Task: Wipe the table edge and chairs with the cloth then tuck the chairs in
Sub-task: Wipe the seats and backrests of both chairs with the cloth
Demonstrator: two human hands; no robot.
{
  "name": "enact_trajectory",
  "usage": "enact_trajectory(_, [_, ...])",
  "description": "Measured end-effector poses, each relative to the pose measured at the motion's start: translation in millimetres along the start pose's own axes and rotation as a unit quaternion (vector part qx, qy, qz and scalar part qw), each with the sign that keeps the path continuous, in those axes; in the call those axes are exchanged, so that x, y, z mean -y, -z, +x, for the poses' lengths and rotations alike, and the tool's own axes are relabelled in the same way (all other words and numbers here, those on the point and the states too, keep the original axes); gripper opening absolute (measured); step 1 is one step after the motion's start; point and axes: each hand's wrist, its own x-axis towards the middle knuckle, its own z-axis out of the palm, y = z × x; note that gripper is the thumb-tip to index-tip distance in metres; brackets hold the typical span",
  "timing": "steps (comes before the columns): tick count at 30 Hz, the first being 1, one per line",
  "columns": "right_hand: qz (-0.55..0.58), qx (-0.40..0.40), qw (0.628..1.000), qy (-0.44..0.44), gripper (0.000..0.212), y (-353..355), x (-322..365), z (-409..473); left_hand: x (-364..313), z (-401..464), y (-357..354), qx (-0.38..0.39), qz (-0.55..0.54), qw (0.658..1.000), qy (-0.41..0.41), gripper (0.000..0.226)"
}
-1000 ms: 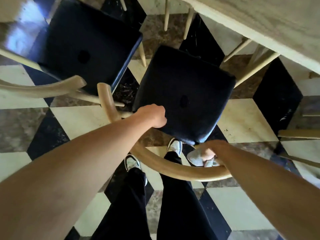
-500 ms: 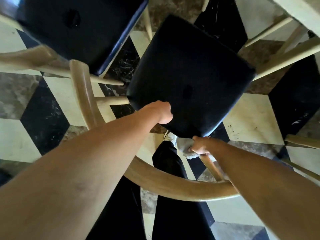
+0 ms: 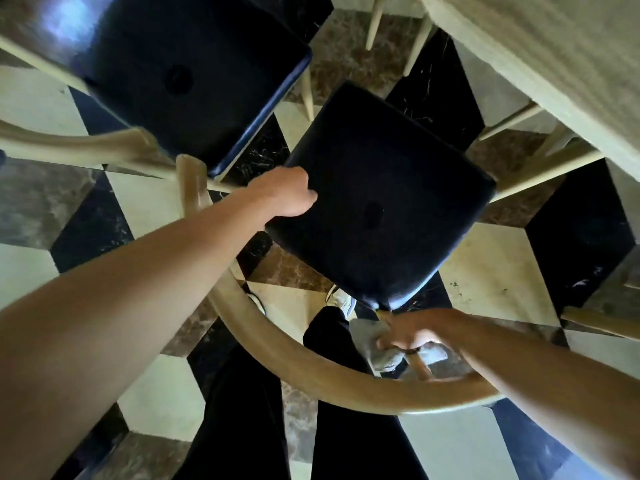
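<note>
Over the last second the chair [image 3: 381,202] at frame centre had swung and slid, its dark seat ending nearer the worktop [image 3: 554,64] at upper right. The left hand [image 3: 287,194] kept its grip curled on the seat's near-left edge; the right hand [image 3: 408,336] still held the cloth [image 3: 367,336] against a back spindle at lower centre. Tucking looked under way, not finished.

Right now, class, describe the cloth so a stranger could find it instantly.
Start at the near chair's curved wooden backrest. Beside its right spindle, the right hand grips the cloth: crumpled, pale grey, the only soft thing among wood and black cushions.
</note>
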Motion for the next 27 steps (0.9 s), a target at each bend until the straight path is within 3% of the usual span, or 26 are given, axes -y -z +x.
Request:
enact_trajectory(3, [0.018,-0.084,0.996,-0.023,0.043,3,3,25,10,-33,31,-0.113,-0.036,0.989,-0.086,0.021])
enact_trajectory(5, [-0.004,-0.123,0.992,-0.035,0.029,3,8,33,25,-56,45,-0.181,-0.002,0.973,-0.146,0.018])
enact_trajectory(7, [-0.011,-0.119,0.992,-0.051,0.033,2,15,36,45,-69,53,-0.218,0.067,0.96,-0.161,0.014])
enact_trajectory(10, [0.02,-0.121,0.99,-0.063,0.051,8,31,38,80,-70,54,-0.219,0.104,0.963,-0.121,0.014])
enact_trajectory(13, [0.083,-0.164,0.983,-0.015,0.051,30,60,31,101,-66,51,-0.22,0.008,0.969,-0.113,0.014])
enact_trajectory(15, [0.221,-0.217,0.949,0.066,0.038,50,84,29,103,-61,49,-0.218,-0.075,0.966,-0.12,0.011])
enact_trajectory(17, [0.361,-0.239,0.89,0.142,0.029,74,119,28,103,-54,51,-0.193,-0.175,0.961,-0.091,0.008])
enact_trajectory(20, [0.446,-0.269,0.828,0.207,0.033,103,171,42,102,-39,63,-0.131,-0.354,0.926,-0.006,0.019])
enact_trajectory(24, [0.489,-0.305,0.797,0.183,0.058,130,232,79,96,-33,67,-0.155,-0.299,0.942,-0.017,0.021])
enact_trajectory(27, [0.422,-0.322,0.837,0.134,0.068,136,251,103,96,-28,64,-0.171,-0.231,0.957,-0.039,0.018])
